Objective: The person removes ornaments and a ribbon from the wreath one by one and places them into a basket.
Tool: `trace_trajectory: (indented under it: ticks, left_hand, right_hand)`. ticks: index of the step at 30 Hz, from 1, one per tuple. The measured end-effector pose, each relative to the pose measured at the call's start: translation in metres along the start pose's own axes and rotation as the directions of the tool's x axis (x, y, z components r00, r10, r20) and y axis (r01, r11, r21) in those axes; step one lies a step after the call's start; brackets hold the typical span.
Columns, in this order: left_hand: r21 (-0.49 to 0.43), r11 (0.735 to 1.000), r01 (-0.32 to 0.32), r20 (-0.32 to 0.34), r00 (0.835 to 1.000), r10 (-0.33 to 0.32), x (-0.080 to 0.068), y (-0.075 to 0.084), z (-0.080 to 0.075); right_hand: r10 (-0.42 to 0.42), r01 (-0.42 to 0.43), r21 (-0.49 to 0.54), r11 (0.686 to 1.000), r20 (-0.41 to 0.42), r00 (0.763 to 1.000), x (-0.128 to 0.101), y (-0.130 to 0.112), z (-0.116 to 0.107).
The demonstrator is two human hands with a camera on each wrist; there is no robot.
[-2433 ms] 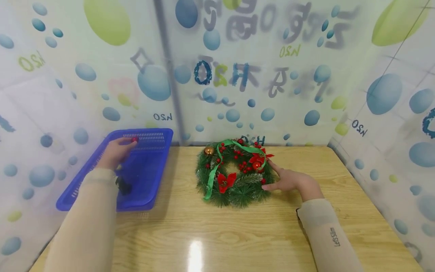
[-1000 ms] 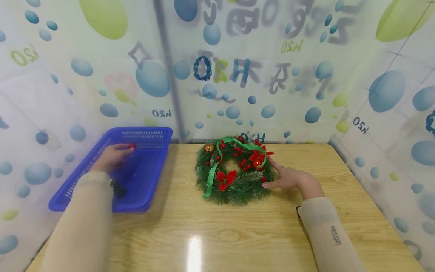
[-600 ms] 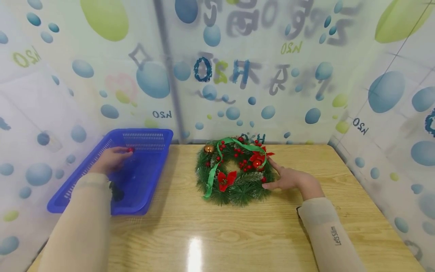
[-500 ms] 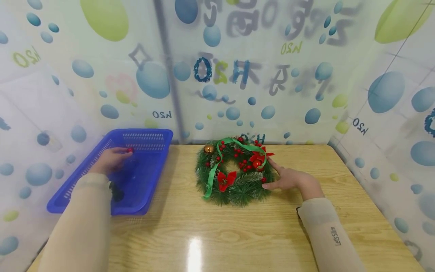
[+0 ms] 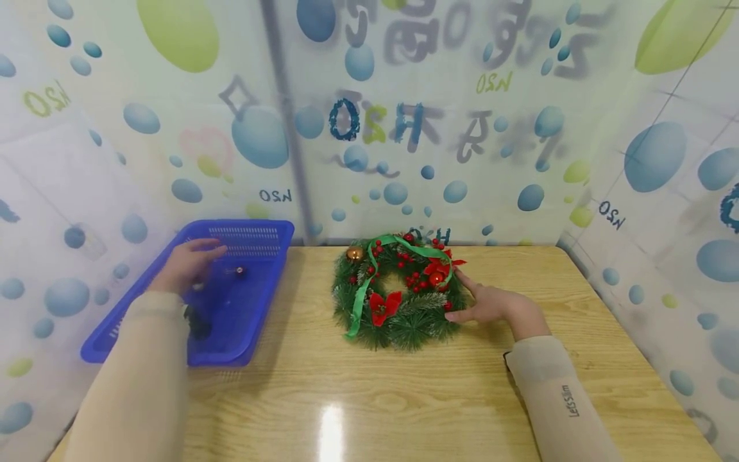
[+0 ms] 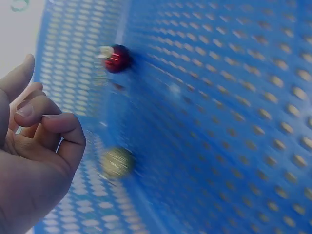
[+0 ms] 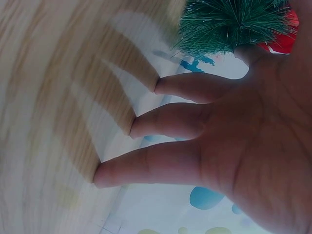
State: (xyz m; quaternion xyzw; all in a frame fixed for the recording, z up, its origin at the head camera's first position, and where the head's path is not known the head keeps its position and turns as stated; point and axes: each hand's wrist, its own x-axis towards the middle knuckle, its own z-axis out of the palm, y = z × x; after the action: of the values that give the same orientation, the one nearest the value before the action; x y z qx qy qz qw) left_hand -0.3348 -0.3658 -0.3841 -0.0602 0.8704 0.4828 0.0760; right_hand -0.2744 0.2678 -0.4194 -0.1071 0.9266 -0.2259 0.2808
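Inside the blue plastic basket (image 5: 242, 333), my left hand (image 5: 187, 263) hovers with loosely bent fingers and holds nothing. A small red bauble (image 6: 118, 59) lies in the basket beyond the fingertips in the left wrist view, with a gold bauble (image 6: 118, 163) near it. Something dark green (image 5: 199, 324) sits in the basket, partly hidden by the left sleeve. The green wreath (image 5: 412, 330) lies on the table with red flowers, berries, a gold bauble (image 5: 355, 254) and a green ribbon (image 5: 359, 301). My right hand (image 5: 493, 305) touches its right edge, fingers spread, several fingertips on the tabletop.
The wooden table (image 5: 381, 398) has patterned white sheeting (image 5: 427, 199) at its back and sides. The basket stands at the left, a short gap from the wreath.
My left hand lowered the red bauble into the basket, then let go of it and lifted slightly. The right hand and the wreath stay where they were.
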Motion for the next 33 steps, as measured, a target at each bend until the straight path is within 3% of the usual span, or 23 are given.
trace_trajectory:
  ticks: [6,13,18,25,33]
  left_hand:
    - [-0.009,0.994,-0.106,-0.008,0.994,0.106,-0.018,0.064,0.008]
    - [0.078,0.981,-0.175,0.014,0.985,0.174,-0.023,0.129,0.032]
    - [-0.038,0.97,-0.24,0.066,0.968,0.242,-0.014,0.163,0.057]
    - [-0.077,0.962,-0.262,0.148,0.951,0.271,0.001,0.18,0.104]
    - [-0.163,0.961,-0.225,0.21,0.943,0.256,-0.006,0.179,0.154]
  right_hand:
    - [0.001,-0.001,0.015,1.0,0.001,1.0,0.0,0.001,0.001]
    - [-0.012,0.012,0.004,1.0,-0.003,1.0,0.0,0.001,0.002]
    - [-0.01,0.01,0.013,1.0,-0.003,1.0,0.001,0.002,0.001]
    - [-0.01,0.01,0.001,1.0,0.003,1.0,0.002,0.002,0.0]
    - [-0.012,0.012,0.006,1.0,0.009,1.0,-0.001,0.001,-0.002]
